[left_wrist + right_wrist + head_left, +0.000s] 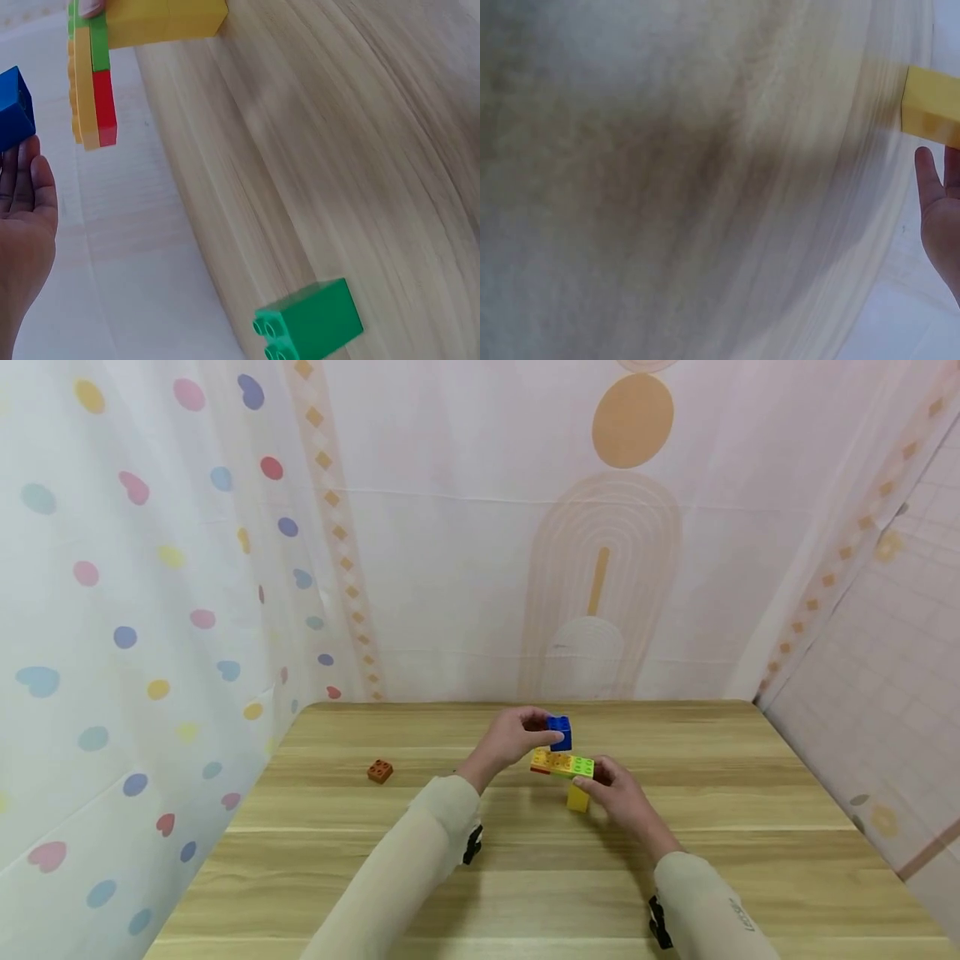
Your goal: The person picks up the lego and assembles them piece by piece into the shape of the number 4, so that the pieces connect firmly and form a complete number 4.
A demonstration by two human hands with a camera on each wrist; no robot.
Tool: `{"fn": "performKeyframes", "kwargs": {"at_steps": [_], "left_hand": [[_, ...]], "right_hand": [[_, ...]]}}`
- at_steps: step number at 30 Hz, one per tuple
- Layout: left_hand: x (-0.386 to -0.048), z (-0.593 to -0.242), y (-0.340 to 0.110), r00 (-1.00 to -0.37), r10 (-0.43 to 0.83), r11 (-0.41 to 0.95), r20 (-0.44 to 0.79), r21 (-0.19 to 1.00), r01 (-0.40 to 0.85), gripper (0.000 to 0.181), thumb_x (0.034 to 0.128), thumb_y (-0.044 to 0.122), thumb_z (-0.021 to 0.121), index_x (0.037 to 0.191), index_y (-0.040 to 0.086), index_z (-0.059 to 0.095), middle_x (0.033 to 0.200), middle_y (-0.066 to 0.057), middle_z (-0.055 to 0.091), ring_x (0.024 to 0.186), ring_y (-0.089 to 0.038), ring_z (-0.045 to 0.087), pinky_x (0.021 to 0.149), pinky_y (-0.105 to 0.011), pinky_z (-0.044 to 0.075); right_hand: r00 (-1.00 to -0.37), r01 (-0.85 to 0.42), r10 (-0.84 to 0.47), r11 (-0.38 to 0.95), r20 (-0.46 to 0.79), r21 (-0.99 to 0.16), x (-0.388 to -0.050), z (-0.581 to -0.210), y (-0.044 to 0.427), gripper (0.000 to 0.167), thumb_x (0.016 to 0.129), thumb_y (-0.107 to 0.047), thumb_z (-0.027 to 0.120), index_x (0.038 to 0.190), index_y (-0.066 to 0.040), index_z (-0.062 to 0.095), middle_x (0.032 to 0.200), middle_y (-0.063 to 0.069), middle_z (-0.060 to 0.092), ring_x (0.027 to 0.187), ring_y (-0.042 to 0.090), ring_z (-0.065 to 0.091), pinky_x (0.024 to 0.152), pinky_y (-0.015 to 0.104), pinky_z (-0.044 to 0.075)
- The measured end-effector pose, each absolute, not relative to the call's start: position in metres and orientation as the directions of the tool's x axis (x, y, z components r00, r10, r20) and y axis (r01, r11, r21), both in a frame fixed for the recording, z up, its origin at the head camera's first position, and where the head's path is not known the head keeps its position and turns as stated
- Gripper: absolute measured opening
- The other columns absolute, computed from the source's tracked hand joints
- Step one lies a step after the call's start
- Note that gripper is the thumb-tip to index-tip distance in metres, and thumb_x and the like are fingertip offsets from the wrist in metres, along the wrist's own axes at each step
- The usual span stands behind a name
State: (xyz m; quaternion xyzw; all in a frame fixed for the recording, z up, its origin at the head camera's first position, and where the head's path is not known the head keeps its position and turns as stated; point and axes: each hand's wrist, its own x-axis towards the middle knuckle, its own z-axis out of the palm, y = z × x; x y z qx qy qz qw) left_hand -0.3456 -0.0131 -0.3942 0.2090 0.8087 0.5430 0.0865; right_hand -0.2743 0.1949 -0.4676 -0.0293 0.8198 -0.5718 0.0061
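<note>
A blue toy brick point(560, 735) is pinched between the thumb and fingers of my left hand point(508, 745). It hangs just above an assembly of toy bricks, apart from it in the left wrist view. That assembly has an orange brick point(553, 761) and a light green brick point(583, 766) on top, with red point(104, 109) and green point(100, 45) pieces beneath. A tall yellow brick point(577, 799) extends down from its right part. My right hand point(621, 792) grips the assembly at the light green end. In the right wrist view, only part of the yellow brick shows.
A brown-orange brick point(380, 771) lies on the wooden table point(540, 885) to the left. The left wrist view also shows a green brick point(319, 322) on the table; I cannot make it out in the head view. Patterned curtains point(450, 568) hang behind the table.
</note>
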Motion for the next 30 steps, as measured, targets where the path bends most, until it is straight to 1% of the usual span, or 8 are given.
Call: {"fn": "performKeyframes", "kwargs": {"at_steps": [5, 9, 17, 23, 27, 30], "left_hand": [[-0.343, -0.396, -0.006, -0.886, 0.460, 0.329, 0.062, 0.915, 0.235, 0.036, 0.0880, 0.028, 0.078, 0.118, 0.010, 0.071, 0.104, 0.000, 0.069, 0.096, -0.016, 0.064, 0.086, -0.035, 0.053], [-0.339, -0.397, 0.000, -0.875, 0.483, 0.343, 0.037, 0.911, 0.228, 0.035, 0.0880, 0.029, 0.078, 0.117, 0.011, 0.071, 0.102, 0.001, 0.069, 0.095, -0.015, 0.064, 0.086, -0.034, 0.052], [-0.336, -0.403, 0.009, -0.836, 0.545, 0.341, 0.069, 0.892, 0.297, 0.027, 0.0889, 0.023, 0.077, 0.114, 0.013, 0.071, 0.100, 0.002, 0.069, 0.091, -0.013, 0.064, 0.081, -0.029, 0.053], [-0.335, -0.405, 0.010, -0.821, 0.566, 0.368, 0.080, 0.866, 0.339, 0.026, 0.0886, 0.021, 0.077, 0.112, 0.012, 0.072, 0.096, 0.002, 0.068, 0.087, -0.013, 0.062, 0.077, -0.028, 0.052], [-0.336, -0.405, 0.011, -0.820, 0.568, 0.387, 0.074, 0.855, 0.346, 0.028, 0.0892, 0.023, 0.077, 0.114, 0.012, 0.071, 0.096, 0.003, 0.068, 0.088, -0.013, 0.061, 0.078, -0.028, 0.051], [-0.336, -0.404, 0.012, -0.819, 0.569, 0.403, 0.068, 0.845, 0.351, 0.029, 0.0895, 0.024, 0.076, 0.116, 0.012, 0.071, 0.096, 0.003, 0.068, 0.089, -0.012, 0.061, 0.080, -0.029, 0.051]], "right_hand": [[-0.997, -0.037, -0.074, 0.316, 0.015, -0.948, -0.275, -0.470, 0.196, 0.038, 0.098, -0.027, 0.064, 0.130, -0.006, 0.057, 0.121, 0.010, 0.062, 0.104, 0.021, 0.056, 0.089, 0.033, 0.047], [-0.996, -0.046, -0.088, 0.310, 0.019, -0.950, -0.275, -0.470, 0.196, 0.038, 0.099, -0.027, 0.064, 0.130, -0.006, 0.057, 0.122, 0.010, 0.062, 0.103, 0.021, 0.056, 0.090, 0.035, 0.047], [-0.995, -0.043, -0.096, 0.296, 0.015, -0.954, -0.274, -0.473, 0.195, 0.037, 0.099, -0.027, 0.063, 0.129, -0.007, 0.057, 0.122, 0.009, 0.062, 0.105, 0.022, 0.056, 0.095, 0.038, 0.047], [-0.995, -0.041, -0.095, 0.301, 0.012, -0.953, -0.274, -0.472, 0.195, 0.037, 0.099, -0.026, 0.063, 0.130, -0.007, 0.057, 0.121, 0.010, 0.062, 0.105, 0.023, 0.056, 0.094, 0.038, 0.047], [-0.996, -0.041, -0.093, 0.305, 0.013, -0.952, -0.273, -0.471, 0.195, 0.038, 0.100, -0.027, 0.063, 0.131, -0.007, 0.056, 0.121, 0.010, 0.062, 0.105, 0.022, 0.056, 0.093, 0.037, 0.047], [-0.996, -0.041, -0.093, 0.303, 0.013, -0.952, -0.274, -0.471, 0.196, 0.039, 0.100, -0.027, 0.062, 0.133, -0.007, 0.055, 0.122, 0.010, 0.061, 0.105, 0.022, 0.056, 0.093, 0.039, 0.047]]}}
